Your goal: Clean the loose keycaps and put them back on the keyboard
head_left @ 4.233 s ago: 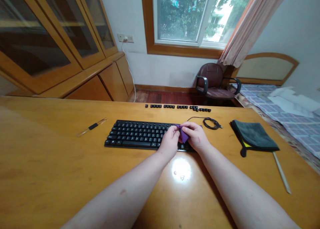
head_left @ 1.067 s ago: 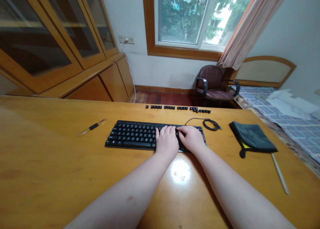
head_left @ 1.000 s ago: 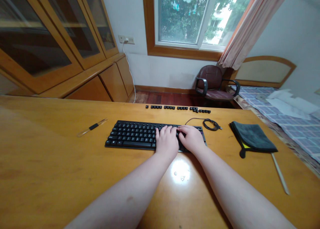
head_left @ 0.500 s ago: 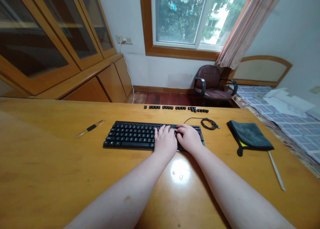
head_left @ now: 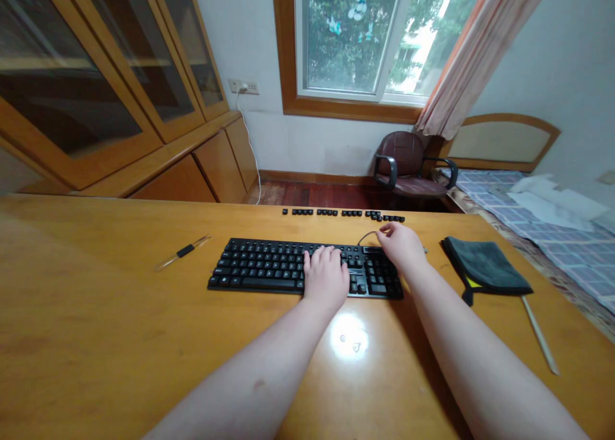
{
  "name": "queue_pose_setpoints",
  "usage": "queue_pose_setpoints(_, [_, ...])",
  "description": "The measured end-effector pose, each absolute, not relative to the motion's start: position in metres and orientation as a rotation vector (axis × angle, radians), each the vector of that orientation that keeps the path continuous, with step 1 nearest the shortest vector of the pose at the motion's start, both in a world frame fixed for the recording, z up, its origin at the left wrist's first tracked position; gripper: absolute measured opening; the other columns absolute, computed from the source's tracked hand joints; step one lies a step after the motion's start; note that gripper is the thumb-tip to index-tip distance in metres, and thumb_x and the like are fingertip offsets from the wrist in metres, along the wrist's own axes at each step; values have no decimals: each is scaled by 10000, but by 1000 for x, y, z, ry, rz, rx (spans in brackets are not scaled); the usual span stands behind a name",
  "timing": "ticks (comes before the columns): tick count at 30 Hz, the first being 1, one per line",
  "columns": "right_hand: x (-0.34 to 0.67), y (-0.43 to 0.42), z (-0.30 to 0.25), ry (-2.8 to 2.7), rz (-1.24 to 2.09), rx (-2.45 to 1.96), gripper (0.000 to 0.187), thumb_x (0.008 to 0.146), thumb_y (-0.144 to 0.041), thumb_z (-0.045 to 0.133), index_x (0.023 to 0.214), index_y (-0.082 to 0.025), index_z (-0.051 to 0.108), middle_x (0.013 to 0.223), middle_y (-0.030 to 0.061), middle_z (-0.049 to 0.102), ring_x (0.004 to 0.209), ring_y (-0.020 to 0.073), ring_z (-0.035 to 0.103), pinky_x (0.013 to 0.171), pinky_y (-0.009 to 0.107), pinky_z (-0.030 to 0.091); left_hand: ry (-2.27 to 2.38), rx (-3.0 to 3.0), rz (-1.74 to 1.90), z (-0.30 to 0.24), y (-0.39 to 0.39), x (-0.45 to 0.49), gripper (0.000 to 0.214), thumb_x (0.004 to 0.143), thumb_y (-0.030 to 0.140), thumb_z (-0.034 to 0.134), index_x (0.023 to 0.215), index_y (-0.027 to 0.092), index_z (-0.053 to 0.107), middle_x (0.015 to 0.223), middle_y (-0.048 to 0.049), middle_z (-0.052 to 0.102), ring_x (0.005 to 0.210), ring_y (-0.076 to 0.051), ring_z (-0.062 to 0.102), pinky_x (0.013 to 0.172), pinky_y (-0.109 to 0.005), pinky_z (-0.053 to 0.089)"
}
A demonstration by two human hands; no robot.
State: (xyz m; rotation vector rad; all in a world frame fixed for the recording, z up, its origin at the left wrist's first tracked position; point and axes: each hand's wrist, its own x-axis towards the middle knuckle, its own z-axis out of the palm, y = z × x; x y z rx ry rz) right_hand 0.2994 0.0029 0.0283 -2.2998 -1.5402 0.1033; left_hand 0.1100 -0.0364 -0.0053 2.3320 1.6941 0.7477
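A black keyboard (head_left: 259,265) lies flat on the wooden desk. Over its middle right, my left hand (head_left: 327,273) rests on the keys with its fingers spread. My right hand (head_left: 401,244) is above the keyboard's far right corner, its fingers curved and a little apart, with nothing visible in them. It covers most of the keyboard's cable (head_left: 368,236). Just beyond its fingertips, several loose black keycaps (head_left: 352,213) stand in a line along the desk's far edge; the right end of that line (head_left: 394,218) is closest to this hand.
To the left lies a wire keycap puller (head_left: 185,251) with a black grip. A folded dark grey cloth (head_left: 487,266) with a bit of yellow is on the right, a pale flat stick (head_left: 541,335) poking out from under it. Past the desk stands a maroon armchair (head_left: 403,161).
My right hand has left the keyboard's right part and moved away from me toward the line of keycaps. My left hand stays on the keys. The view has shifted slightly.
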Motion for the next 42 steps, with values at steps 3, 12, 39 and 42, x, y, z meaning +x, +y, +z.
queue_pose_setpoints(3, [318, 30, 22, -1553, 46, -2416, 280, 793, -368, 487, 957, -203, 642, 902, 96, 691, 872, 243, 624, 701, 318, 443, 1686, 2330, 748, -5, -36, 110, 281, 847, 288, 459, 1094, 202, 558, 1223, -80, 563, 1189, -250, 437, 1086, -518, 192])
queue_pose_setpoints(12, [330, 72, 14, -1783, 17, -2443, 355, 812, -386, 483, 1105, -227, 606, 1036, 111, 670, 943, 250, 618, 754, 329, 444, 1683, 2308, 727, -6, -35, 109, 284, 847, 295, 462, 1098, 200, 556, 1231, -83, 558, 1199, -247, 432, 1097, -517, 164])
queue_pose_setpoints(39, [249, -40, 12, -1684, 73, -1728, 286, 802, -365, 492, 962, -174, 633, 645, 11, 616, 591, 148, 575, 601, 249, 430, 1548, 2333, 950, 3, -38, 108, 302, 901, 212, 369, 1158, 252, 522, 1154, -32, 603, 1057, -174, 524, 985, -366, 335])
queue_pose_setpoints(42, [256, -42, 11, -1817, 27, -1679, 259, 796, -342, 500, 948, -179, 630, 633, 11, 614, 581, 148, 568, 595, 248, 427, 1536, 2329, 955, 2, -38, 108, 297, 904, 219, 381, 1154, 276, 529, 1142, -16, 608, 1045, -171, 525, 969, -360, 343])
